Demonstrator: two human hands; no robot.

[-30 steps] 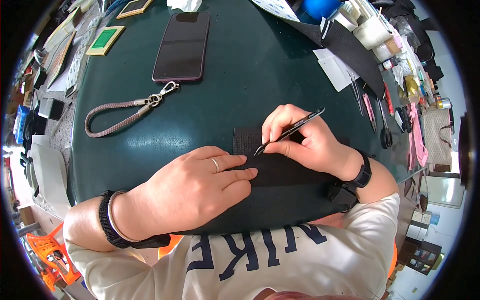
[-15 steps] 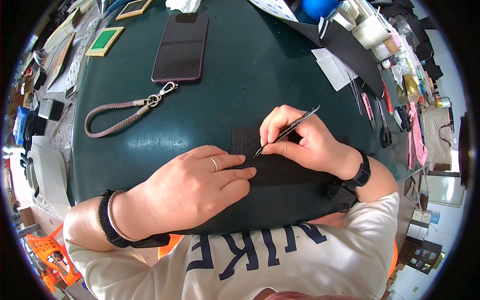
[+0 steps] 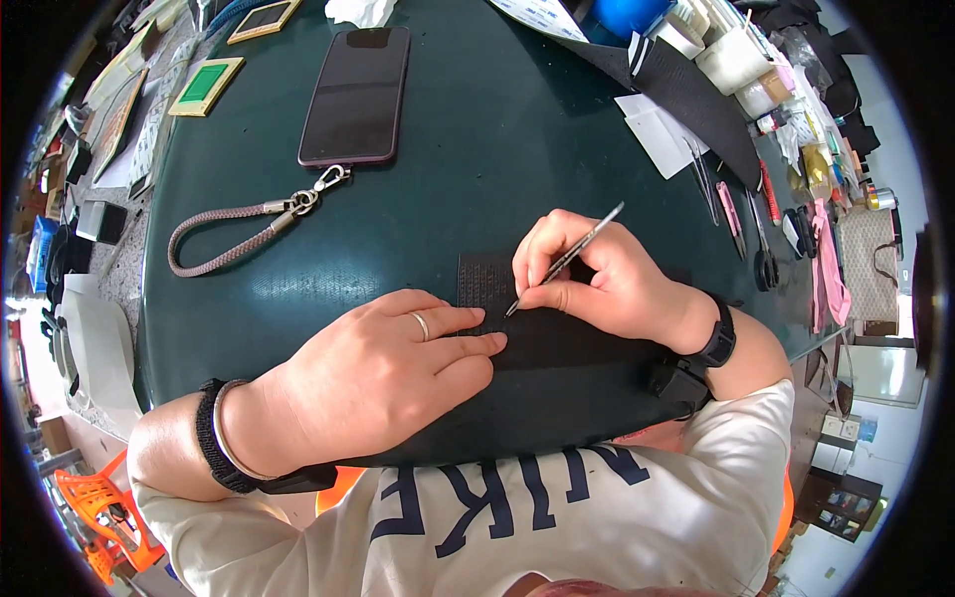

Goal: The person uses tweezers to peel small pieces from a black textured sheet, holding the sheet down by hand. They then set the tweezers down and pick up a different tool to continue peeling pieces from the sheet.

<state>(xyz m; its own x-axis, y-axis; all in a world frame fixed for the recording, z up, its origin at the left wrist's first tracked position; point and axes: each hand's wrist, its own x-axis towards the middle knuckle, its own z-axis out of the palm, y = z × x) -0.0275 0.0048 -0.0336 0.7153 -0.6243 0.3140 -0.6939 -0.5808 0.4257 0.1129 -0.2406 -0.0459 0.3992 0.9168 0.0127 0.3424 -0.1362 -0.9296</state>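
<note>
A black textured sheet [image 3: 577, 338] with rows of small marks at its left end lies on the dark green tabletop, close to my body. My left hand [image 3: 383, 363] rests flat, its fingertips pressing on the sheet's left part. Nothing is held in it. My right hand [image 3: 587, 274] pinches slim metal tweezers [image 3: 587, 242], slanted with the upper end toward the far right. Their tip touches or hovers just over the sheet, right beside my left fingertips; contact is hard to tell. Part of the sheet is hidden under both hands.
A phone [image 3: 355, 99] with a braided wrist strap [image 3: 224, 217] lies at the far left. Along the right stand tweezers [image 3: 702, 184], a pink-handled tool [image 3: 732, 221], scissors [image 3: 764, 261], white cards [image 3: 659, 137] and a curved black strip [image 3: 696, 104]. A green-centred frame [image 3: 206, 88] sits far left.
The tweezers have tilted slightly, and their upper end has shifted a little left and up. Both hands stay nearly in place; the whole view has moved slightly.
</note>
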